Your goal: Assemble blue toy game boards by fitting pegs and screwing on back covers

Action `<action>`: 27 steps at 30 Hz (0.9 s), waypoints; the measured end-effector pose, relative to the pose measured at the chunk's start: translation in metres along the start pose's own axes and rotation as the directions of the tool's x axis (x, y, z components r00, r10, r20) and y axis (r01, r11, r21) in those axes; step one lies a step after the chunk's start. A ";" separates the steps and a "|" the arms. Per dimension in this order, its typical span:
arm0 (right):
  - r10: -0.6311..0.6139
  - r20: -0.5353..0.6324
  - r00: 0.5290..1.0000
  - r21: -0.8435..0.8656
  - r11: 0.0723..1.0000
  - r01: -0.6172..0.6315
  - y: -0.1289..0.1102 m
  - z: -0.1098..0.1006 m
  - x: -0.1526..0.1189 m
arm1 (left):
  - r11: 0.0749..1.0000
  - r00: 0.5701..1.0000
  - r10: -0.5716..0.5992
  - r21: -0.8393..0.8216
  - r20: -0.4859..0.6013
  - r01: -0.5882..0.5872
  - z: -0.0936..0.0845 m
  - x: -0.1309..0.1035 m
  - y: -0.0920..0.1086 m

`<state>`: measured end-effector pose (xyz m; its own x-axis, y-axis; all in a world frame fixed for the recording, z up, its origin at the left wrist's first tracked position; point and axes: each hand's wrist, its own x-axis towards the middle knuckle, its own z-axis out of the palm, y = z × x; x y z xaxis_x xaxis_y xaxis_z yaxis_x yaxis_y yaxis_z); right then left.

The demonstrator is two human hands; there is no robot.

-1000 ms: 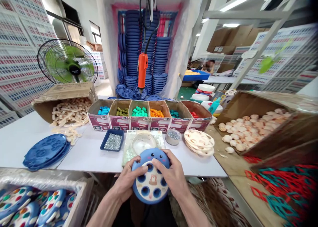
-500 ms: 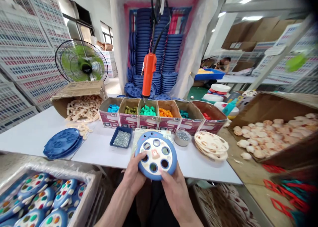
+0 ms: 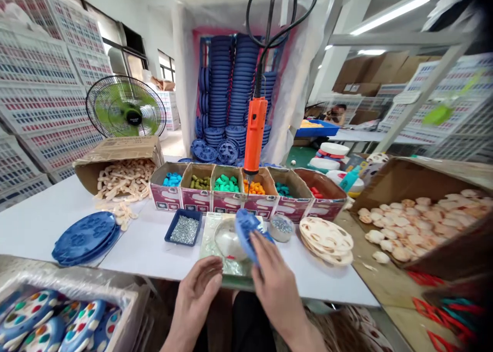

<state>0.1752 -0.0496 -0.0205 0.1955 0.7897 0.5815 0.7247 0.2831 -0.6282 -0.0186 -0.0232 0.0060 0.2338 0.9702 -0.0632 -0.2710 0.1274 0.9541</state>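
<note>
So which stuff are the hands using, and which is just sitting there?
In use:
right hand gripping the blue toy disc
left hand by the clear dish

Just sitting:
fan
orange screwdriver hanging
screw tray
blue plates

Toy assembly workshop. Hanging orange el. screwdriver at 12 o'clock, sorted parts bins, blue disc stacks behind. Crates at 10.
</note>
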 end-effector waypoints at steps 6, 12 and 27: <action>-0.215 0.191 0.958 -0.372 0.887 0.273 -0.016 0.059 0.017 | 0.969 0.988 0.102 0.235 -0.114 -0.073 -0.027 0.012 0.013; -0.162 0.059 0.985 -0.141 0.976 0.169 0.004 -0.016 0.036 | 0.855 0.942 0.243 0.407 0.233 -0.321 0.006 0.027 0.048; 0.442 0.298 0.846 -0.686 0.716 -0.133 0.237 -0.165 0.263 | 0.173 0.730 -0.120 0.738 0.673 -0.652 0.288 0.317 0.005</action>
<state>0.5073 0.1349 0.0688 0.2892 0.9554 0.0602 0.9458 -0.2755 -0.1720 0.3231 0.2261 0.0748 0.8317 0.5541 0.0367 0.4896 -0.7628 0.4224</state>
